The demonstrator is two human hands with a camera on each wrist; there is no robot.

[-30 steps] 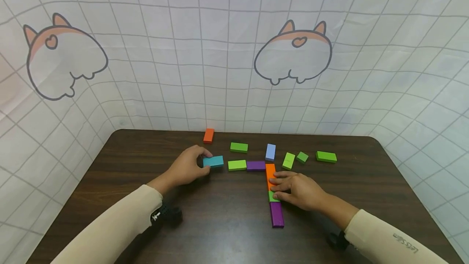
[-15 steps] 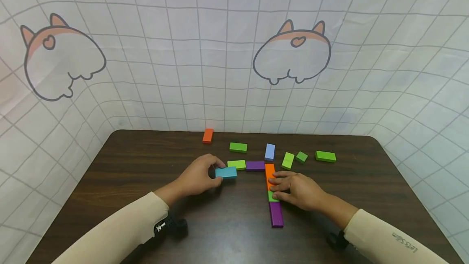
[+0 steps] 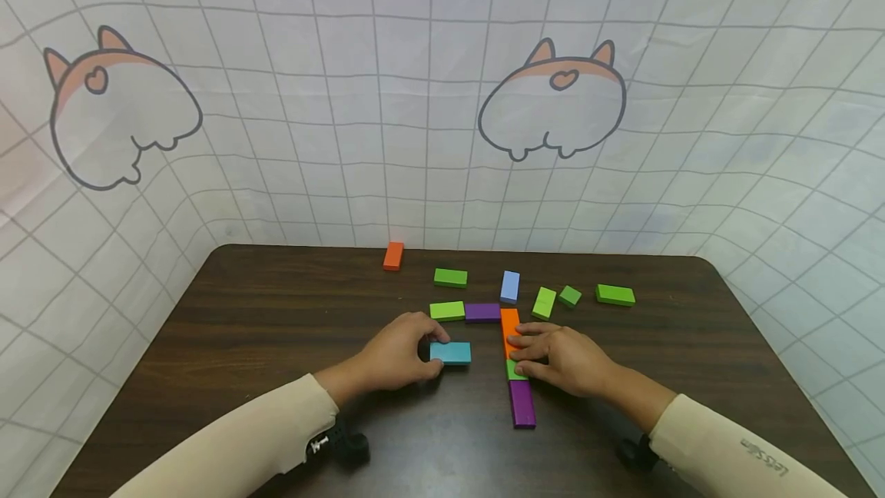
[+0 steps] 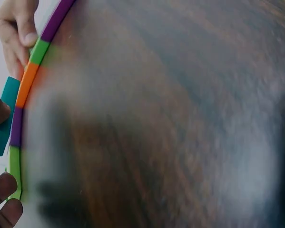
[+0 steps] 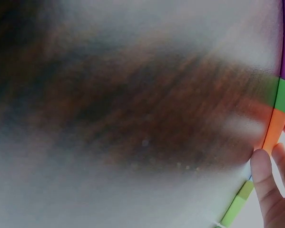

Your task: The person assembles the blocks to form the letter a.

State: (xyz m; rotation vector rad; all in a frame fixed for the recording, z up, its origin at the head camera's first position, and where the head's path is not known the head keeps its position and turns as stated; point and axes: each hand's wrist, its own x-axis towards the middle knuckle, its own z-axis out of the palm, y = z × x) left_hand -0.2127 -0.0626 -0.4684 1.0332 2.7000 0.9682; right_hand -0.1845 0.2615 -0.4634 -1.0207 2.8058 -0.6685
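Note:
My left hand (image 3: 397,353) pinches a teal block (image 3: 453,353) between thumb and fingers, left of a column of blocks; in the left wrist view the teal block (image 4: 7,114) shows at the left edge. That column has an orange block (image 3: 508,323) at the far end, a small green block (image 3: 513,371) in the middle and a purple block (image 3: 522,406) nearest me. Fingers of my right hand (image 3: 568,360) rest along the orange and small green blocks. From the orange end a second purple block (image 3: 482,313) and a lime green block (image 3: 447,311) run leftward in a row.
Behind the row lie a red-orange block (image 3: 393,256), a green block (image 3: 451,278) and a light blue block (image 3: 510,287). To the right sit a lime block (image 3: 544,303), a small green cube (image 3: 570,297) and another green block (image 3: 615,295). A patterned cloth (image 3: 442,137) hangs behind the dark table (image 3: 228,306).
My left hand has carried the teal block rightward and toward me, from left of the lime green block to a place in front of it. My right hand has stayed put.

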